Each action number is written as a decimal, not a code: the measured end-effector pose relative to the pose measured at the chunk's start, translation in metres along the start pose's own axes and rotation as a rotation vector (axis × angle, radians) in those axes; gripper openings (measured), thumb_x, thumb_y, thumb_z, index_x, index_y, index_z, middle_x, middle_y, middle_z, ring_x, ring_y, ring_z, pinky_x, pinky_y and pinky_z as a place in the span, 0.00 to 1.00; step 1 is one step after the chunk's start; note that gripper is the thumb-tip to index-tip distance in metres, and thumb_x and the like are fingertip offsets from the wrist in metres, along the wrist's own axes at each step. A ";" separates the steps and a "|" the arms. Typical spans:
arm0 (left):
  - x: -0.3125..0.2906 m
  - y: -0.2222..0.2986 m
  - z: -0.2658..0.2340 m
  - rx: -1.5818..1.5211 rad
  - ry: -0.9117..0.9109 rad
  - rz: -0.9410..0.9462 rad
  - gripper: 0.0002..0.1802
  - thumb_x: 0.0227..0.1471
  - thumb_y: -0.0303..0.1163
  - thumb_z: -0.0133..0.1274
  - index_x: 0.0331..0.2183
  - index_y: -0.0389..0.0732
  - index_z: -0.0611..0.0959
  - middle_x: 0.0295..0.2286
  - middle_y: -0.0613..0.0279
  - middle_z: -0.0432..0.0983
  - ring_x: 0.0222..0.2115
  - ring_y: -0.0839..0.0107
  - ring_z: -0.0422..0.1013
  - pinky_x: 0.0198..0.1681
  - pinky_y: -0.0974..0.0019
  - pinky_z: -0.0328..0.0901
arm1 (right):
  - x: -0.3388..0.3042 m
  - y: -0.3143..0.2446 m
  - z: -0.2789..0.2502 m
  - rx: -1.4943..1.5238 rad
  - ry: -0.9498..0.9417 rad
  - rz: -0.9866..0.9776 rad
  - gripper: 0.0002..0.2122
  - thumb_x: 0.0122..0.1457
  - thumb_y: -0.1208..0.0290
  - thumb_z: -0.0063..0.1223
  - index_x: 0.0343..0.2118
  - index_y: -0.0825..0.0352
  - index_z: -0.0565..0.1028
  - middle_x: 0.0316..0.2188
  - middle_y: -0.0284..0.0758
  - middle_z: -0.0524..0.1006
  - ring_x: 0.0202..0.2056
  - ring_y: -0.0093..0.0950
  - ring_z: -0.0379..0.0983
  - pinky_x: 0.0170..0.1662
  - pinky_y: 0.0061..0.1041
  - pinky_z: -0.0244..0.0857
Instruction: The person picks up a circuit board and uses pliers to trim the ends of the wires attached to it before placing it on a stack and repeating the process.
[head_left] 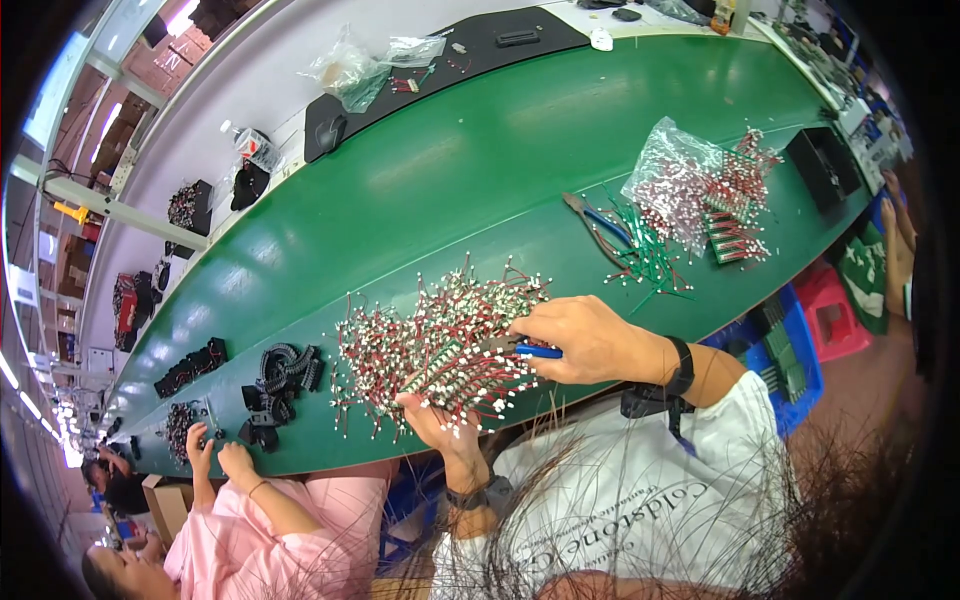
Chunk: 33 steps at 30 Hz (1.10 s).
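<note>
A large heap of small connectors with red wires and white ends (pixel 400 345) lies on the green table in front of me. My left hand (pixel 437 428) is closed at the heap's near edge, pinching a strip of small circuit boards with red wires (pixel 447 362). My right hand (pixel 592 340) is wrapped round a blue-handled hand tool (pixel 540 351). Its tip is lost among the wires, so its exact kind does not show. Both wrists wear black bands.
Pliers (pixel 618 230) lie beside green wires (pixel 650 250) to the right. Beyond them are a plastic bag of wired parts (pixel 672 170) and a black box (pixel 822 168). Black cable chain (pixel 285 370) lies left, near a co-worker in pink (pixel 290 520). A black mat (pixel 480 45) runs along the back.
</note>
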<state>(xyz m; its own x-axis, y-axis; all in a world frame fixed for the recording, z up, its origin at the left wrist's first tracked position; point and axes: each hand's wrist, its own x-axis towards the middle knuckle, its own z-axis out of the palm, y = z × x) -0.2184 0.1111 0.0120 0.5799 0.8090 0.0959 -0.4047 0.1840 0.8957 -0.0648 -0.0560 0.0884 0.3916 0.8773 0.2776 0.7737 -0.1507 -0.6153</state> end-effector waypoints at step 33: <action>0.005 0.013 0.017 -0.088 0.085 -0.075 0.33 0.64 0.55 0.31 0.54 0.37 0.68 0.47 0.52 0.74 0.42 0.59 0.76 0.41 0.58 0.75 | 0.003 0.005 0.010 0.019 0.056 0.005 0.18 0.48 0.66 0.60 0.42 0.67 0.74 0.28 0.40 0.75 0.32 0.42 0.74 0.36 0.38 0.69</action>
<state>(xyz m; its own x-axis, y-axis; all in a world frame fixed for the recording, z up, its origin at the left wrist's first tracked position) -0.2088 0.1077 0.0318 0.5500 0.8351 -0.0107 -0.4252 0.2910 0.8570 -0.0646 -0.0500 0.0787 0.4234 0.8496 0.3145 0.7622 -0.1463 -0.6306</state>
